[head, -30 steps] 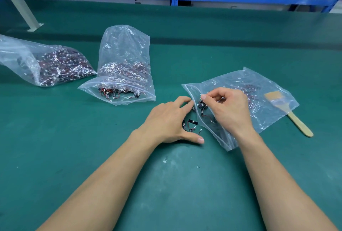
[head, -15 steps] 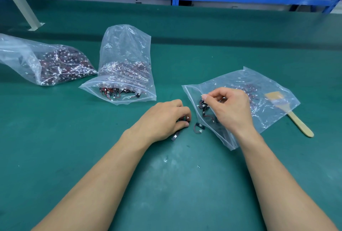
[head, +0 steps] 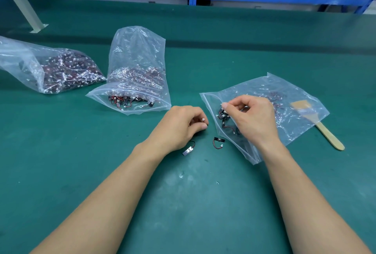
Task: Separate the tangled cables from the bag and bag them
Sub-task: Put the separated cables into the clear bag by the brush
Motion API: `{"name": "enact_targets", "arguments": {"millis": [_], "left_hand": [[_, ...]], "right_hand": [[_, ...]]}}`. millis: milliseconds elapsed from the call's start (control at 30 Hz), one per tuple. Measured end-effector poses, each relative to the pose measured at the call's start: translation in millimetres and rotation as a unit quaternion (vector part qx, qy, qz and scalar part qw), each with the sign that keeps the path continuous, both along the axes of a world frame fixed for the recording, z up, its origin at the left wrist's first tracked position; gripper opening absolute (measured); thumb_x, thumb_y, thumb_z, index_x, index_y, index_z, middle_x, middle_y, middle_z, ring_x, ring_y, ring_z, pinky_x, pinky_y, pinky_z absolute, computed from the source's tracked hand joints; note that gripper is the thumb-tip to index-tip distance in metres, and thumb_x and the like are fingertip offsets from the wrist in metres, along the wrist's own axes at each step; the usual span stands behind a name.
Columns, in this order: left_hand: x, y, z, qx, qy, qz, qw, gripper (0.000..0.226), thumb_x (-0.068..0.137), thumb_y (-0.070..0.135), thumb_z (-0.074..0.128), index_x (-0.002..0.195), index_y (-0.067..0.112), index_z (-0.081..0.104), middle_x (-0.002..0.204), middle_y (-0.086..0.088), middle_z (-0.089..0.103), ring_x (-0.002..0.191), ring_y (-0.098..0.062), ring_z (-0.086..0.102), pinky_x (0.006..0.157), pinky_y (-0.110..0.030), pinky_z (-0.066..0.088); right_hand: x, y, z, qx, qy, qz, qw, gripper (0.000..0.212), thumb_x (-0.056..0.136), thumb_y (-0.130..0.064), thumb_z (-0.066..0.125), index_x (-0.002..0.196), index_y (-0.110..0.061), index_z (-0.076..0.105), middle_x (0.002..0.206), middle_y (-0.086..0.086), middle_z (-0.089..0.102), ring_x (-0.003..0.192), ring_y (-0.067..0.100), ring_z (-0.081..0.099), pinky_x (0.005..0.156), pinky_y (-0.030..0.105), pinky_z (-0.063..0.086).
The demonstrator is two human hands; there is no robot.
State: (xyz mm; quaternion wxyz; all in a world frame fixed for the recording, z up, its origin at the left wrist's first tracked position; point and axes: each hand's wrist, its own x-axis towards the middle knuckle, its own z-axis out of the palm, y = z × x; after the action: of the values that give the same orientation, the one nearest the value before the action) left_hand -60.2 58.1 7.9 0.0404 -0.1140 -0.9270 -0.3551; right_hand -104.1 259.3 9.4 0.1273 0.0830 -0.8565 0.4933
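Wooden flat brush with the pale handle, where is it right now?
In the head view, the wooden flat brush lies on the green table at far right, its head covered by the flat clear plastic bag beside the right hand.

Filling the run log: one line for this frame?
left hand: pinches one cable | right hand: pinches flat bag near mouth | mat: two loose cables | brush: at flat bag's right edge

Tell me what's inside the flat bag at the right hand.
Black cable pieces with red wires show through the flat bag; the right hand covers some. The brush head shows through too, inside or beneath unclear.
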Motion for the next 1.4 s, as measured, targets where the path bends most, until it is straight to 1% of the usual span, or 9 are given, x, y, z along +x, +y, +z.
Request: {"name": "enact_targets", "arguments": {"millis": [133,267,367,500,700,867,933,1100,1400], "left_hand": [[-6,24,4,0.141,-0.017,0.069,0.987,0.009,0.087,0.020,0.077,0.080,0.025,0.073,0.068,0.013,0.067,0.056,-0.001,0.054,0.059,-0.014,0.041],[-17,49,7,0.177,-0.039,0.106,0.978,0.010,0.083,0.024,0.081,0.075,0.027,0.075,0.064,0.014,0.068,0.051,0.001,0.054,0.059,-0.022,0.046],[-21,58,6,0.234,-0.064,0.118,0.963,0.004,0.081,0.023,0.083,0.081,0.022,0.079,0.068,0.009,0.073,0.057,-0.004,0.064,0.069,-0.032,0.059],[-18,56,5,0.278,-0.083,0.087,0.953,0.017,0.086,0.009,0.075,0.092,0.025,0.078,0.080,0.003,0.078,0.077,-0.011,0.075,0.083,-0.038,0.061],[-17,43,9,0.148,-0.016,0.047,0.988,0.035,0.087,0.004,0.069,0.111,0.029,0.077,0.095,0.014,0.077,0.083,0.002,0.071,0.083,-0.020,0.055],[-10,15,15,0.064,0.017,0.033,0.997,0.011,0.085,0.023,0.078,0.095,0.028,0.076,0.079,0.021,0.071,0.068,0.001,0.062,0.073,-0.019,0.050],[-8,-3,17,0.024,-0.015,0.009,1.000,0.018,0.076,0.038,0.085,0.086,0.029,0.072,0.069,0.022,0.066,0.062,-0.002,0.055,0.064,-0.019,0.045],[-1,-30,17,-0.110,-0.125,-0.059,0.984,0.054,0.051,0.052,0.095,0.097,0.037,0.071,0.082,0.019,0.062,0.068,0.008,0.051,0.057,-0.015,0.033],[-2,-33,13,-0.092,-0.104,-0.072,0.988,0.066,0.061,0.041,0.093,0.121,0.039,0.065,0.094,0.017,0.055,0.076,0.002,0.046,0.072,-0.022,0.040]], "right_hand": [[1,-1,2,0.001,0.003,0.003,1.000,0.017,0.082,-0.032,0.079,0.066,-0.028,0.072,0.059,-0.019,0.063,0.050,0.001,0.050,0.052,0.010,0.037],[1,-1,4,-0.012,0.006,0.004,1.000,0.016,0.082,-0.029,0.078,0.067,-0.026,0.074,0.056,-0.016,0.062,0.048,0.002,0.049,0.050,0.010,0.035],[1,0,5,-0.012,0.009,0.006,1.000,0.014,0.082,-0.028,0.078,0.068,-0.027,0.074,0.057,-0.016,0.063,0.048,0.003,0.049,0.051,0.010,0.035],[2,0,6,-0.014,0.010,0.010,1.000,0.014,0.082,-0.029,0.078,0.069,-0.027,0.074,0.060,-0.014,0.065,0.049,0.003,0.050,0.051,0.009,0.035],[2,0,6,-0.010,0.015,0.005,1.000,0.015,0.082,-0.031,0.078,0.068,-0.030,0.073,0.062,-0.016,0.066,0.051,0.001,0.052,0.052,0.010,0.037],[0,0,4,-0.012,0.010,0.003,1.000,0.018,0.082,-0.033,0.080,0.066,-0.029,0.072,0.058,-0.017,0.063,0.049,0.001,0.049,0.052,0.010,0.035],[0,0,3,-0.008,0.008,0.001,1.000,0.018,0.081,-0.035,0.079,0.065,-0.030,0.071,0.058,-0.019,0.062,0.049,0.001,0.049,0.052,0.010,0.035],[0,-1,0,-0.003,0.005,0.000,1.000,0.018,0.081,-0.035,0.079,0.066,-0.029,0.072,0.058,-0.019,0.061,0.049,0.002,0.048,0.052,0.011,0.035],[0,-1,0,-0.002,0.001,0.005,1.000,0.018,0.081,-0.031,0.080,0.066,-0.026,0.072,0.056,-0.019,0.060,0.049,0.001,0.048,0.052,0.009,0.035]]}}
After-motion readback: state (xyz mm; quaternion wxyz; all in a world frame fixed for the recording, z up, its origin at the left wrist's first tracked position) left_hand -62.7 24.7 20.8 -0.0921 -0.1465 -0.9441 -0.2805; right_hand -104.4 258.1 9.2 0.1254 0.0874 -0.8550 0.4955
